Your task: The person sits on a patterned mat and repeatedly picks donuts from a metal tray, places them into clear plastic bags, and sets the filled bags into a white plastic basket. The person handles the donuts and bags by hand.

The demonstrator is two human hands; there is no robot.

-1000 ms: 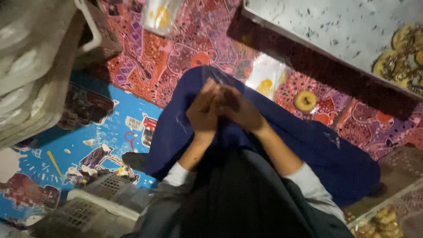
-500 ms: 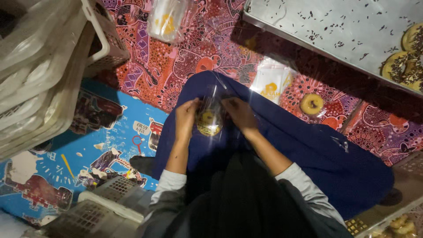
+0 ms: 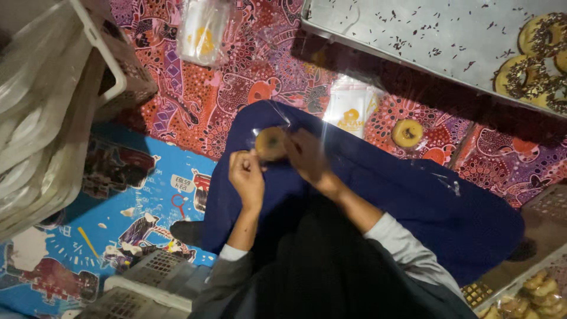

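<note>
A doughnut (image 3: 270, 143) inside a clear plastic bag (image 3: 277, 127) sits above my lap, which is draped in dark blue cloth (image 3: 378, 195). My left hand (image 3: 247, 177) pinches the bag's lower left edge. On the bag's right side, my right hand (image 3: 307, 155) grips it, fingers touching the doughnut. Another wrapped doughnut (image 3: 407, 133) lies on the patterned mat to the right, beside a stack of empty clear bags (image 3: 352, 108).
A metal tray (image 3: 413, 41) with sprinkled doughnuts (image 3: 534, 59) sits at top right. White plastic crates (image 3: 53, 106) stand at left, another crate (image 3: 142, 283) at bottom left. A packet of bags (image 3: 204, 29) lies at top. More packed doughnuts (image 3: 531, 295) sit at bottom right.
My hands, pressed together a second ago, have parted and now hold the bagged doughnut between them. The view has shifted closer.
</note>
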